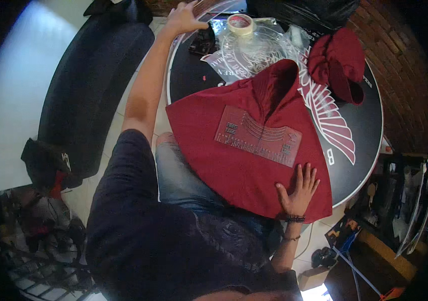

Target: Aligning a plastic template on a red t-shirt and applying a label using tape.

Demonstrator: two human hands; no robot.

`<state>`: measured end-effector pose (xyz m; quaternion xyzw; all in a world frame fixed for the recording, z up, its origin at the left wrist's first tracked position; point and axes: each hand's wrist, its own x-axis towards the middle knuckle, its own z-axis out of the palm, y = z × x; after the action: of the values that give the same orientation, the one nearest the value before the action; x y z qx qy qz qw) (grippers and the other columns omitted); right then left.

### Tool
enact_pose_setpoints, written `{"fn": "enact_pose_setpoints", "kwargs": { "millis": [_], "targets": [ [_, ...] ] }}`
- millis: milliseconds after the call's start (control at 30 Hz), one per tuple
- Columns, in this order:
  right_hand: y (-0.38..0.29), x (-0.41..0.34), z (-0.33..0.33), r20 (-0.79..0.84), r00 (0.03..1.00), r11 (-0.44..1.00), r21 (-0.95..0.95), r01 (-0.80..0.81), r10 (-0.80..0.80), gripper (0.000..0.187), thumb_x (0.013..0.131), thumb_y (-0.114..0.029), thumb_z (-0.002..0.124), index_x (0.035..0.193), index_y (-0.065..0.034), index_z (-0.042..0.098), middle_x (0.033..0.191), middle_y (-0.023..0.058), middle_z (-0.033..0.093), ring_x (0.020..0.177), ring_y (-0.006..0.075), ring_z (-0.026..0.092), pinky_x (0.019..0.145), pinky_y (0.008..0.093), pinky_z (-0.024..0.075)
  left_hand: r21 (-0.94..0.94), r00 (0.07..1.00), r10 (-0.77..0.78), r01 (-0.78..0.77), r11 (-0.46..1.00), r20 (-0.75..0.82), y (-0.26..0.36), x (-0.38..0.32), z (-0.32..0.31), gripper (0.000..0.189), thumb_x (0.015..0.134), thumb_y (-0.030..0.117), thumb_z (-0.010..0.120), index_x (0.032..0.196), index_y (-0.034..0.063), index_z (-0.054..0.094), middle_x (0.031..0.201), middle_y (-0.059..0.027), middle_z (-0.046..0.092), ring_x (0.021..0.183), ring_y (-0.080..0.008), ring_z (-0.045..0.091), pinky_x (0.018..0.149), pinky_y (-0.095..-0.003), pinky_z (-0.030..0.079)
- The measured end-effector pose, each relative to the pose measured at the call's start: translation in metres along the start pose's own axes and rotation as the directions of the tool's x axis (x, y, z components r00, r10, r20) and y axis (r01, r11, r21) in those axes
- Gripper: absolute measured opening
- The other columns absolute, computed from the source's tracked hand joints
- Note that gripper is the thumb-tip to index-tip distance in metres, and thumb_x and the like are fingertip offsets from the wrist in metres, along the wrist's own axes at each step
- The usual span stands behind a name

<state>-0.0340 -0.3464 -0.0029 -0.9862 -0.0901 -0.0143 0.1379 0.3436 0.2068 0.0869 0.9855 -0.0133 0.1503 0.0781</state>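
A dark red hooded cloth garment is spread over the near part of the round table and hangs over its edge towards my lap. Its hood opening points away from me. Flat on the cloth, just below the opening, lies a clear plastic template ruler with curved lines and printed markings. My right hand rests palm down on the garment, fingers spread, below the ruler's right end. At the far left rim my left hand reaches to a clear plastic piece; whether it grips it cannot be seen.
A tape roll stands on clear plastic packaging at the back. Another folded dark red garment sits at the table's right. The round black table bears a wing print. A black padded seat is left, a brick wall right.
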Motion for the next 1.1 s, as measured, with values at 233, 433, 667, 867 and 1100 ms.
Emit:
{"fn": "enact_pose_setpoints", "kwargs": {
  "millis": [233, 433, 667, 867, 1100],
  "targets": [
    [0.002, -0.003, 0.003, -0.002, 1.000, 1.000, -0.008, -0.001, 0.001, 0.096, 0.083, -0.064, 0.075, 0.161, -0.0161, 0.044, 0.172, 0.0115, 0.031, 0.161, 0.0377, 0.020, 0.129, 0.0614, 0.0101, 0.121, 0.823, -0.567, 0.564, 0.817, -0.006, -0.031, -0.094, 0.004, 0.118, 0.064, 0.072, 0.083, 0.152, 0.0015, 0.048, 0.143, -0.0309, 0.054, 0.134, -0.0446, 0.057, 0.110, -0.0523, 0.048],
    [0.000, -0.003, 0.002, 0.003, 1.000, 1.000, -0.005, -0.002, 0.002, 0.097, 0.083, -0.063, 0.076, 0.161, -0.0166, 0.043, 0.172, 0.0112, 0.030, 0.161, 0.0374, 0.019, 0.129, 0.0614, 0.0101, 0.110, 0.774, -0.628, 0.619, 0.778, 0.085, -0.044, -0.122, 0.021, 0.111, 0.062, 0.074, 0.081, 0.145, 0.0035, 0.058, 0.150, -0.0290, 0.049, 0.138, -0.0426, 0.054, 0.110, -0.0518, 0.048],
    [-0.001, -0.005, 0.003, -0.003, 1.000, 1.000, -0.017, -0.002, 0.002, 0.095, 0.084, -0.061, 0.076, 0.161, -0.0161, 0.043, 0.172, 0.0112, 0.030, 0.161, 0.0377, 0.019, 0.129, 0.0612, 0.0097, 0.131, 0.803, -0.551, 0.536, 0.834, 0.225, 0.003, -0.091, 0.029, 0.110, 0.064, 0.074, 0.079, 0.145, 0.0018, 0.057, 0.151, -0.0257, 0.049, 0.139, -0.0409, 0.053, 0.110, -0.0522, 0.047],
    [0.000, -0.003, 0.003, 0.009, 1.000, 1.000, -0.002, -0.008, 0.008, 0.094, 0.085, -0.060, 0.075, 0.161, -0.0161, 0.043, 0.172, 0.0115, 0.030, 0.161, 0.0379, 0.020, 0.129, 0.0609, 0.0094, 0.138, 0.855, -0.471, 0.451, 0.882, 0.218, 0.022, -0.073, 0.056, 0.123, 0.064, 0.087, 0.071, 0.149, -0.0009, 0.054, 0.154, -0.0294, 0.046, 0.141, -0.0431, 0.050, 0.112, -0.0557, 0.043],
    [0.000, -0.005, 0.003, -0.006, 1.000, 1.000, -0.004, -0.013, 0.013, 0.094, 0.084, -0.060, 0.076, 0.160, -0.0154, 0.044, 0.172, 0.0116, 0.031, 0.161, 0.0376, 0.021, 0.129, 0.0607, 0.0103, 0.087, 0.897, -0.410, 0.401, 0.912, 0.164, 0.035, -0.072, 0.068, 0.119, 0.074, 0.091, 0.060, 0.157, 0.0072, 0.048, 0.158, -0.0256, 0.045, 0.146, -0.0434, 0.045, 0.115, -0.0603, 0.038]
  ]
}}
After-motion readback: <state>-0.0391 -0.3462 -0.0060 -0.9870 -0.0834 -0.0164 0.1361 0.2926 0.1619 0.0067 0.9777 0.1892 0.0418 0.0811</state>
